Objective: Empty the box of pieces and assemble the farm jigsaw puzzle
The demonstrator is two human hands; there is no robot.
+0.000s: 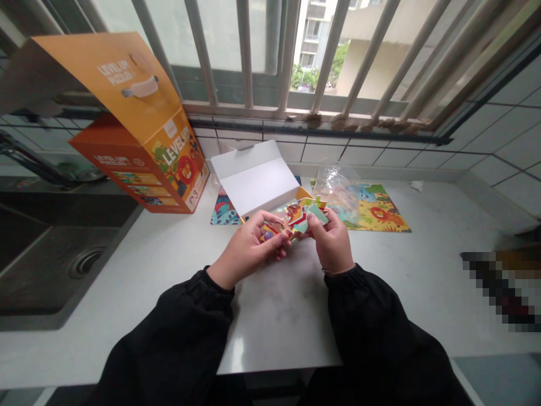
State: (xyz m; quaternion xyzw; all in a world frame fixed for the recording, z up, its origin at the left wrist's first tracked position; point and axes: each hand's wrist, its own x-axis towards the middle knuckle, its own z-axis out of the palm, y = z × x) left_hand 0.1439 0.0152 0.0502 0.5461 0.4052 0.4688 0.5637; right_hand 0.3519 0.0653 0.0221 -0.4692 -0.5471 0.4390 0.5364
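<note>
A small cluster of colourful cardboard jigsaw pieces sits between the person's hands, held in the air above the white countertop. The left hand is curled, its thumb on top and its fingers beneath, pinching the nearer edge of the cluster. The right hand pinches a pale green piece and its neighbours between thumb and fingers. The hands are close but not pressed together, and this fingertip grip leaves the pieces' faces in plain view, which suits such small shapes.

Just beyond them, a white cardboard insert stands open beside a clear plastic bag. Both partly cover a jungle-print puzzle sheet with a lion. An orange LEVEL UP puzzle box leans at the left, near a steel sink. Black sleeves cover both forearms.
</note>
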